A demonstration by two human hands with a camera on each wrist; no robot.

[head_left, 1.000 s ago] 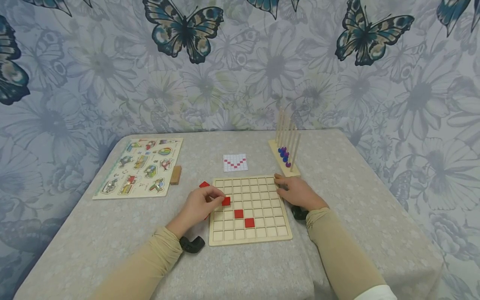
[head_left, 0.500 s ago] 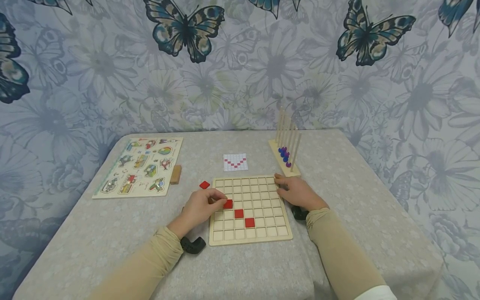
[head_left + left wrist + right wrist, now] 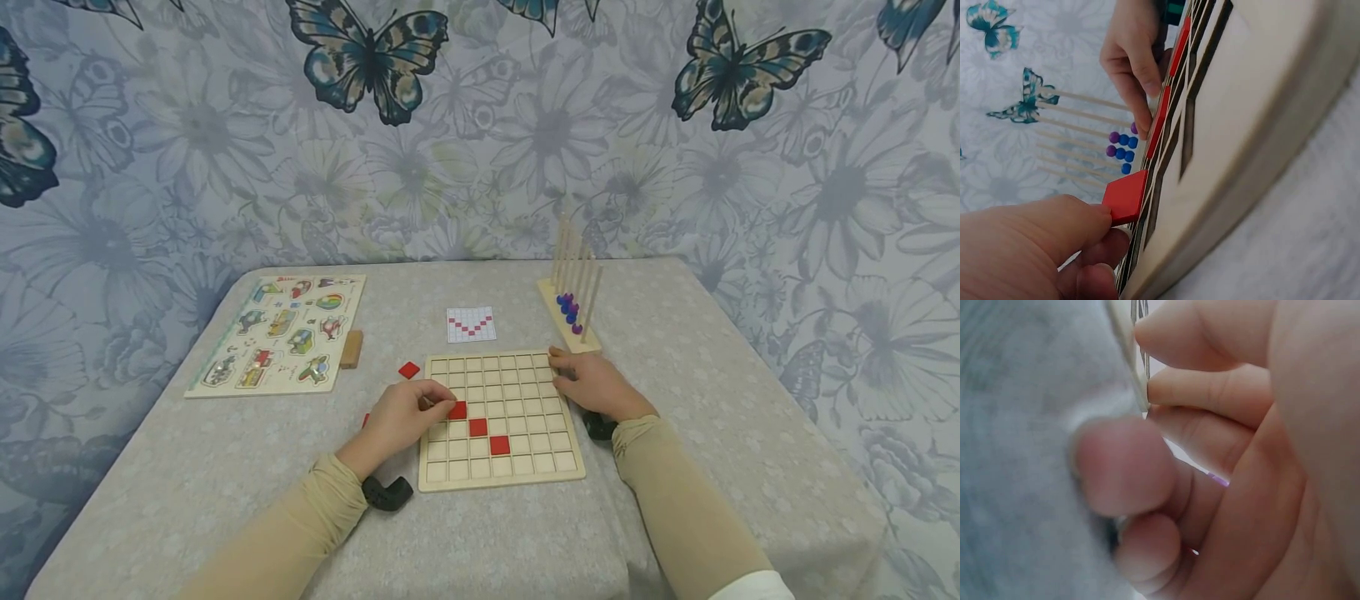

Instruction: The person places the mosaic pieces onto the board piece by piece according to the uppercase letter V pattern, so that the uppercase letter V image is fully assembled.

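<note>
My left hand (image 3: 401, 417) pinches a red square tile (image 3: 1125, 197) between thumb and fingers at the left part of the wooden grid board (image 3: 528, 383). In the left wrist view the tile stands tilted, its lower edge at the grid's slots. Two more red tiles, one (image 3: 477, 427) near the middle and another (image 3: 499, 446) lower right, lie in the board's cells on a diagonal. At the board's far right corner, my right hand (image 3: 600, 385) rests its thumb and forefinger on the edge. Its other fingers (image 3: 1125, 465) bend loosely against the cloth.
A loose red tile (image 3: 408, 370) lies left of the board; another is partly hidden behind my left hand. Beyond the board is a pattern card (image 3: 471, 325). A peg stand (image 3: 588, 340) with beads stands back right. A picture puzzle (image 3: 288, 333) and a wooden block (image 3: 351, 350) lie left.
My left hand has moved the pinched tile slightly right and nearer to me over the grid. The right hand has stayed at the board's corner.
</note>
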